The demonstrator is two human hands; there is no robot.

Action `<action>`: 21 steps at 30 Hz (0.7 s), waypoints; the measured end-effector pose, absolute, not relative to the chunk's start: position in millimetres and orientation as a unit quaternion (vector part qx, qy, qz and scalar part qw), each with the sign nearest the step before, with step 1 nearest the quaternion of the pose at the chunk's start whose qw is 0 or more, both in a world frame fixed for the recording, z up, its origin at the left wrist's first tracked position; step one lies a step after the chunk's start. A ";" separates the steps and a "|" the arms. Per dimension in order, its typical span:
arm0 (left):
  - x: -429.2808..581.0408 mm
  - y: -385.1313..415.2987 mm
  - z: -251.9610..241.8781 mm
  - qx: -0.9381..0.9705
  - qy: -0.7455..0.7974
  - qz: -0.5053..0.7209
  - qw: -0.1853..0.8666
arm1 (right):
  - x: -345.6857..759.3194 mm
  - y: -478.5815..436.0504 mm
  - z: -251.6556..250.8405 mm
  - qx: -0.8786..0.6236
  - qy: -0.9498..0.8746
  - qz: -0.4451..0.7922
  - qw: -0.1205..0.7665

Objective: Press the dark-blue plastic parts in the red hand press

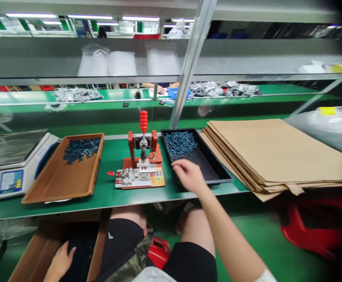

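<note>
Dark parts (180,142) are heaped at the far end of the black tray (207,166). Far left and low, the left hand (59,263) lies flat in a cardboard box (28,254) under the bench, fingers spread. Right of the red press (143,156), the right hand (188,176) hovers over the tray's near left rim, fingers curled down; a pinch cannot be told. The heap lies just beyond this nearer hand

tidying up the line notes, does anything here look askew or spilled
Only the stack of cardboard sheets: its lower sheets are fanned out unevenly, hang over the front edge of the bench, and one corner looks bent. The small parts lie inside the brown tray and black tray.
</note>
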State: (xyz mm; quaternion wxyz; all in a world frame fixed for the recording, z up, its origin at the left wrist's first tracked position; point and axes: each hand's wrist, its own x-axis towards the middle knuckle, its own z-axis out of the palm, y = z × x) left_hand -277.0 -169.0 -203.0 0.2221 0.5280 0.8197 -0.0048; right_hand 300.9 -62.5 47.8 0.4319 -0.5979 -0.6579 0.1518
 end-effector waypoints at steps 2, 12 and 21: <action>-255.5 -163.5 -173.4 0.548 0.788 -0.052 0.275 | 334.3 -21.5 42.6 -0.651 -0.658 0.121 0.360; -198.5 -11.1 51.5 0.681 0.542 0.213 0.444 | 376.3 71.1 8.5 -0.697 -0.714 0.064 0.014; -193.4 124.7 43.3 0.688 0.717 0.070 0.093 | 381.8 48.1 35.5 -0.713 -0.692 0.064 0.096</action>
